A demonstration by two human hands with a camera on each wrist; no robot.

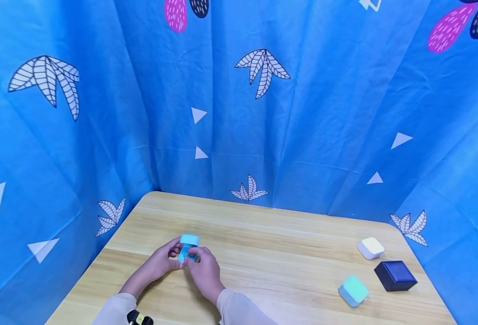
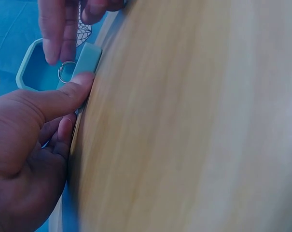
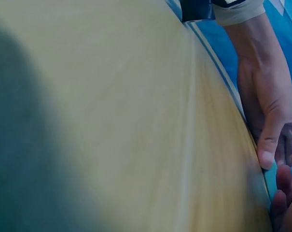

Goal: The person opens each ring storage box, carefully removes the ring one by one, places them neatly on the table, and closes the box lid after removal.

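My left hand (image 1: 160, 265) holds a small turquoise ring box (image 1: 189, 239) on the left part of the table, its lid standing up. In the left wrist view, the left thumb presses along the edge of the box's base (image 2: 90, 55). A silver-coloured ring (image 2: 60, 73) stands upright in the base, in front of the hollow lid. Close over the ring are the extended fingers of my right hand (image 1: 207, 273), their tips right at its top. The right wrist view shows the left hand (image 3: 271, 111) and only a sliver of the box.
At the right of the wooden table (image 1: 279, 271) stand three closed little boxes: a white one (image 1: 370, 248), a dark blue one (image 1: 395, 276) and a turquoise one (image 1: 353, 291). A blue patterned curtain (image 1: 328, 113) hangs behind the table and along its sides.
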